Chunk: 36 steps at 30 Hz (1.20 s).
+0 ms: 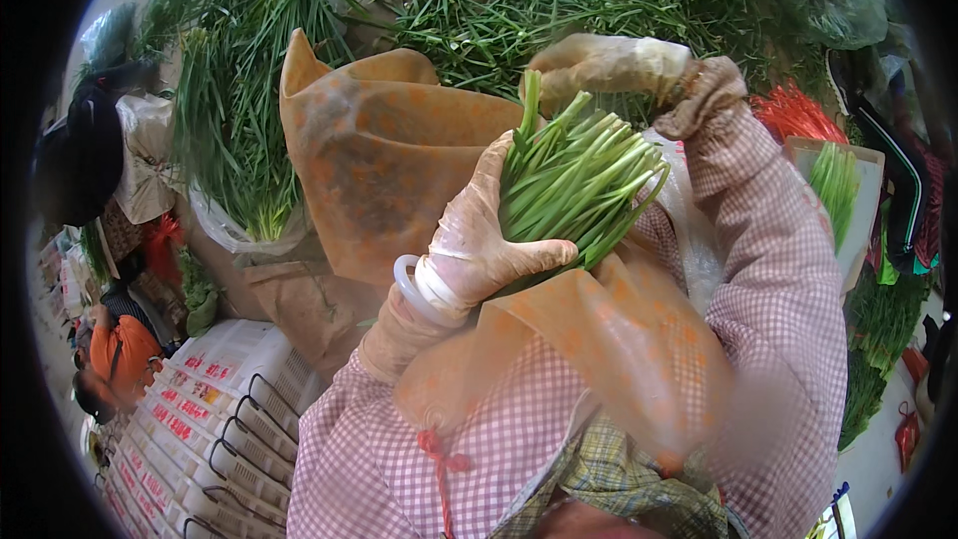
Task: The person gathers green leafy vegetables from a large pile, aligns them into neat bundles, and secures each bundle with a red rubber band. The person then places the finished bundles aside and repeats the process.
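My left hand (pixel 479 232), in a thin soiled glove with a pale bangle at the wrist, grips a bundle of long green leafy vegetable (pixel 569 180), likely garlic chives. The pale cut stem ends point up and to the right; the leaf ends are hidden below. Just beyond the bundle is my right hand (pixel 591 67), also gloved, its fingers curled down near the upper stem ends; whether it holds anything is not visible. A translucent orange plastic apron (pixel 404 127) lies across the lap, under and around the bundle.
A wide heap of loose green stalks (pixel 524 7) lies ahead. Leafy bunches in a clear plastic bag (pixel 247 239) stand left. Stacked white printed packages (pixel 172 427) with black wire handles are lower left. Right are red strips (pixel 801 116) and a board (pixel 861 239) with stalks. A person in orange (pixel 123 359) is far left.
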Each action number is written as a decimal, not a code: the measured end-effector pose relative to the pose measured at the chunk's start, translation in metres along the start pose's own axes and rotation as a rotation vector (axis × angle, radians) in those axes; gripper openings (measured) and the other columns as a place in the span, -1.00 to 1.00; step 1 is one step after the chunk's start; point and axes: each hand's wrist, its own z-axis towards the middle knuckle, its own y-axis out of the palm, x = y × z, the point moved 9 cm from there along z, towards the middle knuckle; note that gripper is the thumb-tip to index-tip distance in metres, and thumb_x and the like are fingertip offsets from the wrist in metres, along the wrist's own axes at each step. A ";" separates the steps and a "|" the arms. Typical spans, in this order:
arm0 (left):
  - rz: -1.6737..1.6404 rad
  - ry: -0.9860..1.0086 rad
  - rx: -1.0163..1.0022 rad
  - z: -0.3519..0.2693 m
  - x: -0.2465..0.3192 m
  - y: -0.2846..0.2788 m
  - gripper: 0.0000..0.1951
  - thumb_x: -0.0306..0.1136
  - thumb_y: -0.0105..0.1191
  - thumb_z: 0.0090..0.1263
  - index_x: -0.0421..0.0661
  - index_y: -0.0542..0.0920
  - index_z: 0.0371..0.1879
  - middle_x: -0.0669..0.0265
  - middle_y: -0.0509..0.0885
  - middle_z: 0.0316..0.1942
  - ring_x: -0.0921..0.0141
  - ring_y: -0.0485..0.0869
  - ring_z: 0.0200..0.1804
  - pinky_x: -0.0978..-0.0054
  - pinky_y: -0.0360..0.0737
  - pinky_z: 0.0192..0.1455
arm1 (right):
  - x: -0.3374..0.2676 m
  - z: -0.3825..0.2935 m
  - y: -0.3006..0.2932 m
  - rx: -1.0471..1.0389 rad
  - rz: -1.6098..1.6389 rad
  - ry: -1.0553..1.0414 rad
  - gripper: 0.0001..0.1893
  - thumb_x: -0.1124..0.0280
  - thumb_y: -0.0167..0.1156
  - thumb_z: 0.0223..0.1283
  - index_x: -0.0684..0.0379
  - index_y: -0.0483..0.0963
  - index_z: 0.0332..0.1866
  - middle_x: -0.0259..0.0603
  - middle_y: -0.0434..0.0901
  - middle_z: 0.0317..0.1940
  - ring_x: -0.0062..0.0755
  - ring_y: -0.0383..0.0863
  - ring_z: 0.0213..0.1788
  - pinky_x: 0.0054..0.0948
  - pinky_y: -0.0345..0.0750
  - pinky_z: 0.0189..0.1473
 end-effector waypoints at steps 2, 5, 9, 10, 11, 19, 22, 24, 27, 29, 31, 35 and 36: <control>-0.074 0.000 0.002 0.000 0.000 -0.003 0.19 -0.33 0.62 -0.02 -0.29 0.07 0.57 0.10 0.48 0.38 0.28 0.43 0.45 0.35 0.32 0.53 | -0.009 0.006 0.014 -0.096 0.209 -0.136 -0.58 0.00 0.24 0.43 0.22 0.68 -0.17 -0.40 0.64 -0.39 -0.61 0.57 -0.31 -0.50 0.53 -0.27; -0.139 -0.018 -0.002 0.000 -0.004 -0.008 0.19 -0.33 0.62 -0.02 -0.31 0.06 0.57 0.09 0.48 0.39 0.29 0.42 0.45 0.35 0.31 0.54 | -0.015 -0.013 -0.029 0.165 0.132 -0.236 -0.72 0.17 0.26 0.43 0.20 0.69 -0.17 -0.28 0.70 -0.42 -0.48 0.66 -0.37 -0.44 0.61 -0.28; -0.081 0.013 -0.015 0.003 -0.003 -0.009 0.19 -0.35 0.61 -0.02 -0.33 0.04 0.57 0.08 0.47 0.38 0.29 0.41 0.46 0.35 0.30 0.54 | -0.016 -0.096 -0.129 1.048 -0.514 0.224 -0.73 0.15 0.27 0.43 0.15 0.68 -0.07 -0.31 0.75 -0.28 -0.38 0.71 -0.15 -0.37 0.62 0.00; -0.124 -0.009 -0.019 0.004 -0.005 -0.008 0.19 -0.35 0.61 -0.02 -0.33 0.04 0.57 0.08 0.48 0.38 0.29 0.41 0.45 0.35 0.31 0.54 | -0.045 -0.108 -0.125 1.130 -0.667 0.017 -0.71 0.14 0.28 0.41 0.14 0.67 -0.03 -0.29 0.75 -0.21 -0.34 0.70 -0.09 -0.35 0.61 0.05; -0.176 -0.012 -0.021 0.005 -0.005 -0.007 0.19 -0.35 0.61 -0.02 -0.32 0.04 0.57 0.08 0.48 0.37 0.29 0.42 0.45 0.35 0.31 0.54 | -0.072 -0.125 -0.112 1.263 -0.817 -0.153 -0.68 0.12 0.30 0.39 0.14 0.67 0.02 -0.28 0.75 -0.13 -0.31 0.69 -0.03 -0.32 0.60 0.09; -0.114 -0.162 -0.031 0.003 -0.009 -0.001 0.14 -0.41 0.60 -0.02 -0.26 0.10 0.56 0.12 0.50 0.34 0.30 0.46 0.41 0.35 0.37 0.50 | -0.111 -0.046 0.055 0.406 -1.190 -0.277 -0.54 -0.13 0.21 0.29 0.10 0.74 -0.19 -0.11 0.72 -0.32 -0.03 0.70 -0.01 0.28 0.25 0.45; -0.226 -0.096 -0.026 0.003 -0.002 -0.001 0.14 -0.45 0.59 -0.02 -0.24 0.10 0.56 0.13 0.50 0.34 0.31 0.46 0.41 0.35 0.38 0.50 | -0.104 -0.032 0.053 0.425 -0.924 -0.333 -0.65 0.01 0.27 0.28 0.10 0.73 -0.21 -0.13 0.72 -0.33 -0.04 0.71 -0.06 0.27 0.34 0.37; -0.176 -0.011 0.001 0.003 0.005 -0.005 0.14 -0.47 0.58 -0.02 -0.23 0.09 0.57 0.14 0.49 0.35 0.32 0.45 0.41 0.34 0.38 0.50 | -0.106 -0.053 0.023 0.533 -0.402 -0.514 -0.80 0.24 0.30 0.29 0.15 0.73 -0.27 -0.13 0.71 -0.35 -0.09 0.73 -0.23 -0.11 0.63 0.02; -0.287 -0.040 -0.037 0.004 0.002 -0.002 0.13 -0.50 0.57 -0.01 -0.22 0.08 0.57 0.15 0.48 0.37 0.32 0.45 0.42 0.34 0.37 0.51 | -0.074 -0.087 -0.043 0.738 -0.016 -0.308 -0.82 0.33 0.23 0.47 0.20 0.70 -0.13 -0.27 0.78 -0.22 -0.51 0.71 -0.17 -0.45 0.61 0.08; -0.382 -0.064 -0.048 0.004 0.001 -0.001 0.12 -0.54 0.55 0.00 -0.22 0.08 0.57 0.15 0.46 0.38 0.32 0.43 0.44 0.35 0.35 0.53 | -0.060 -0.129 -0.093 0.883 0.464 -0.425 -0.80 0.33 0.21 0.48 0.22 0.70 -0.09 -0.23 0.79 -0.17 -0.50 0.72 -0.07 -0.50 0.59 0.16; -0.403 -0.055 -0.060 0.004 0.002 0.000 0.13 -0.55 0.55 -0.01 -0.21 0.08 0.57 0.15 0.45 0.39 0.32 0.42 0.44 0.35 0.34 0.54 | -0.053 -0.177 -0.113 1.262 -0.066 -0.180 -0.80 0.33 0.23 0.47 0.24 0.69 -0.09 -0.24 0.78 -0.16 -0.46 0.72 0.00 -0.50 0.55 0.24; -0.451 -0.066 -0.049 0.007 0.000 0.004 0.15 -0.52 0.57 -0.03 -0.20 0.09 0.58 0.16 0.45 0.39 0.33 0.44 0.42 0.33 0.37 0.52 | -0.064 -0.180 -0.057 1.130 -0.175 -0.392 -0.80 0.19 0.36 0.32 0.07 0.76 -0.15 -0.34 0.76 -0.16 -0.44 0.70 -0.14 -0.46 0.59 0.04; -0.394 -0.037 -0.041 0.007 0.002 0.004 0.15 -0.51 0.58 -0.04 -0.19 0.09 0.57 0.17 0.46 0.38 0.33 0.44 0.42 0.33 0.37 0.52 | -0.081 -0.171 -0.037 1.056 -0.484 -0.388 -0.72 0.08 0.33 0.31 0.05 0.76 -0.14 -0.30 0.76 -0.13 -0.36 0.70 -0.08 -0.35 0.54 0.16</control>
